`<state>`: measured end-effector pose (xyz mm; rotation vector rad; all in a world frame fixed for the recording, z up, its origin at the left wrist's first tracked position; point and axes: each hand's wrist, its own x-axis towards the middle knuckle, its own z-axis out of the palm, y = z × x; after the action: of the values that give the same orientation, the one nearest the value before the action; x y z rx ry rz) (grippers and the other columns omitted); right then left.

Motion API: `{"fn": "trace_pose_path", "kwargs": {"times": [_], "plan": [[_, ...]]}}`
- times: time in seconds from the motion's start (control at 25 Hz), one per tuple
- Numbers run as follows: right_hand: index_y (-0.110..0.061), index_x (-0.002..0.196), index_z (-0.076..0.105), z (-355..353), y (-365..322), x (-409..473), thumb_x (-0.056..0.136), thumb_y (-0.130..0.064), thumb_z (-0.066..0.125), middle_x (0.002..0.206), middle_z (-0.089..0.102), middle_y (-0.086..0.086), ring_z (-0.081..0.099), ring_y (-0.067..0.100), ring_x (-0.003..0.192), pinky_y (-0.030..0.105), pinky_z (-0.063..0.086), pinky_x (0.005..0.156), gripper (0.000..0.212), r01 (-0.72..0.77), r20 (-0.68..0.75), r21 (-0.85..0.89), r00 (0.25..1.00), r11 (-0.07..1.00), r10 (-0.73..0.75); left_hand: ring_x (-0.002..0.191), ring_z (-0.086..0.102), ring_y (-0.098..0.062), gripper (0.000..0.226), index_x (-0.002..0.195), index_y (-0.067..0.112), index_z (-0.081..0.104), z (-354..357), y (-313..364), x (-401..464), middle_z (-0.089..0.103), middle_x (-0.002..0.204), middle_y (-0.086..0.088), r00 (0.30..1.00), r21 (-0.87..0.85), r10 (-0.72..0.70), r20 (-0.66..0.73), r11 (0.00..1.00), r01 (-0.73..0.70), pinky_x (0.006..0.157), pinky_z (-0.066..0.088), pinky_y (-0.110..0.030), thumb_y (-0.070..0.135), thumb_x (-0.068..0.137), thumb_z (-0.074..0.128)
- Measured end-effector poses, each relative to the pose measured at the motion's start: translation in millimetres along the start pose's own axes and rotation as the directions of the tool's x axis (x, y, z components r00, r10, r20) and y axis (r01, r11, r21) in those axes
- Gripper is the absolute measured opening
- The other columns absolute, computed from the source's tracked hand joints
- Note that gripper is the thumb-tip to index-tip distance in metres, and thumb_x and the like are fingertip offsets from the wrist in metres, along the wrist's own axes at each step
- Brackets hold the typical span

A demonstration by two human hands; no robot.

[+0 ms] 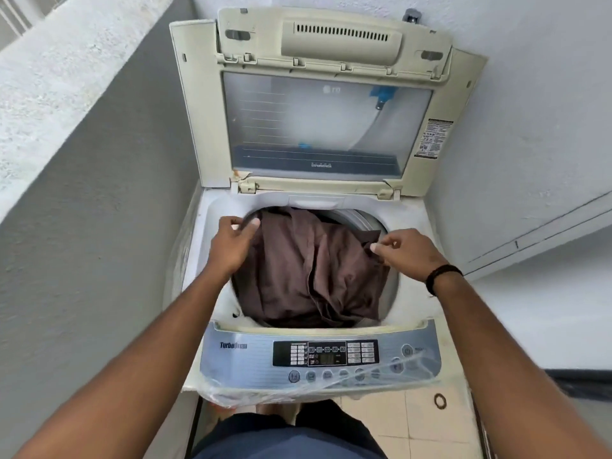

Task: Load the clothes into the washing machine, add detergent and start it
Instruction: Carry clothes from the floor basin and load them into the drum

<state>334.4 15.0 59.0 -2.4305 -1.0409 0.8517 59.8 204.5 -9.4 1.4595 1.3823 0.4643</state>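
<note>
Over the open drum mouth [371, 223] of the top-loading washing machine [212, 226], a brown garment [298, 270] is being spread and fed down, and it is held at two opposite edges. By the left hand [231, 241] the cloth's far-left corner is pinched at the drum rim, thumb against curled fingers; by the right hand [405, 251] a fold on the right edge is nipped between thumb and forefinger, the other fingers loosely curled. The garment is draped across nearly the whole opening, its lower hem bunched toward the front lip, and what lies beneath it cannot be made out, so it may be that other clothes are already below. The lid [318, 104] is propped fully upright at the back, well out of the way. For this step to be done well, the cloth should be let down loosely rather than stretched flat like a cover: both pinches are best released over the middle of the drum, so that no corner is left hanging on the rim where the lid could trap it. The bunched front hem should be tucked inward too. An even spread around the drum would be judged kinder to the spin balance than one tight wad. The control panel [326, 354], partly under clear plastic wrap, is untouched at the front, and no detergent is seen anywhere, so loading is judged the stage in hand.
</note>
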Motion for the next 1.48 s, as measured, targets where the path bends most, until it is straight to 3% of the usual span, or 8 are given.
{"fn": "trace_pose_path", "kwargs": {"times": [0.12,0.36,0.72,1.04,1.16,1.2,1.28,1.48], "plan": [[-0.016,0.108,0.068,32.8,19.9,44.2,0.086,-0.031,0.073,0.106,0.071,0.009,0.072,0.028,0.085,0.037,0.060,0.080,0.027,-0.163,-0.154,0.176,0.970,0.971,0.191,0.120,0.058,-0.023,0.102,0.151,0.018,0.033,51.2,-27.7,-1.1,0.057,0.139,-0.002,0.887,0.049,-0.127,0.444,0.992,0.117,0.109,0.048,-0.045,0.027,0.066,0.088],[-0.016,0.160,0.011,102.9,39.4,101.5,0.086,-0.022,0.078,0.151,0.042,0.009,0.044,0.027,0.139,0.027,0.034,0.109,0.100,-0.256,0.425,0.140,0.888,0.956,0.176,0.092,0.073,-0.019,0.037,0.117,0.010,0.070,39.2,-23.7,-10.5,0.076,0.107,-0.010,0.435,0.239,-0.374,0.819,0.912,0.335,0.106,0.051,-0.040,0.021,0.082,0.070],[0.002,0.087,0.071,84.2,-10.8,126.2,0.070,0.007,0.053,0.099,0.064,0.014,0.062,0.036,0.094,0.031,0.049,0.076,0.025,0.260,-0.001,0.074,0.965,0.963,-0.260,0.097,0.072,-0.028,0.066,0.110,0.014,0.075,73.2,2.1,46.2,0.078,0.104,-0.005,0.853,-0.223,-0.448,0.266,0.833,0.507,0.085,0.057,-0.034,0.067,0.071,0.080],[-0.006,0.118,0.069,-1.8,-75.3,40.1,0.062,0.018,0.046,0.112,0.047,0.033,0.050,0.051,0.106,0.051,0.045,0.097,0.065,0.623,-0.818,-0.182,0.333,0.760,-0.469,0.084,0.065,-0.027,0.024,0.092,0.003,0.063,67.8,96.8,26.2,0.067,0.086,-0.011,0.964,-0.853,0.208,0.166,0.520,0.035,0.083,0.056,-0.038,-0.011,0.075,0.051],[-0.026,0.145,0.050,54.8,-18.3,40.5,0.078,0.000,0.052,0.123,0.044,0.022,0.048,0.042,0.113,0.047,0.044,0.095,0.072,0.422,-0.290,-0.443,0.767,0.791,-0.572,0.094,0.070,-0.027,0.026,0.096,0.005,0.070,49.3,40.9,28.7,0.075,0.098,-0.008,0.963,0.055,-0.019,0.267,0.999,0.005,0.083,0.059,-0.040,0.012,0.073,0.076],[-0.033,0.150,0.041,71.5,-0.9,45.6,0.086,-0.008,0.053,0.131,0.043,0.019,0.048,0.041,0.118,0.046,0.045,0.096,0.070,0.401,0.152,-0.507,0.913,0.763,-0.379,0.094,0.068,-0.028,0.036,0.102,0.005,0.066,48.7,23.2,25.9,0.072,0.106,-0.010,0.900,0.525,-0.222,0.376,0.851,-0.009,0.074,0.057,-0.035,0.019,0.073,0.081],[-0.032,0.151,0.040,94.2,22.0,53.7,0.093,-0.024,0.060,0.144,0.049,0.013,0.050,0.035,0.128,0.039,0.046,0.101,0.062,0.467,0.701,-0.523,0.712,0.713,0.048,0.084,0.061,-0.027,0.051,0.106,0.011,0.053,52.0,-0.6,19.8,0.065,0.113,-0.011,0.747,0.873,-0.544,0.382,0.477,-0.099,0.064,0.049,-0.032,0.030,0.073,0.086],[-0.035,0.135,0.056,85.3,20.8,69.0,0.086,-0.051,0.062,0.136,0.054,0.005,0.050,0.031,0.126,0.047,0.048,0.099,0.051,0.356,0.387,-0.401,0.901,0.844,-0.196,0.115,0.056,-0.034,0.052,0.131,0.019,0.052,65.7,5.1,19.1,0.054,0.132,-0.011,0.946,0.654,0.320,-0.059,0.728,-0.205,0.089,0.051,-0.048,0.034,0.084,0.069]]}}
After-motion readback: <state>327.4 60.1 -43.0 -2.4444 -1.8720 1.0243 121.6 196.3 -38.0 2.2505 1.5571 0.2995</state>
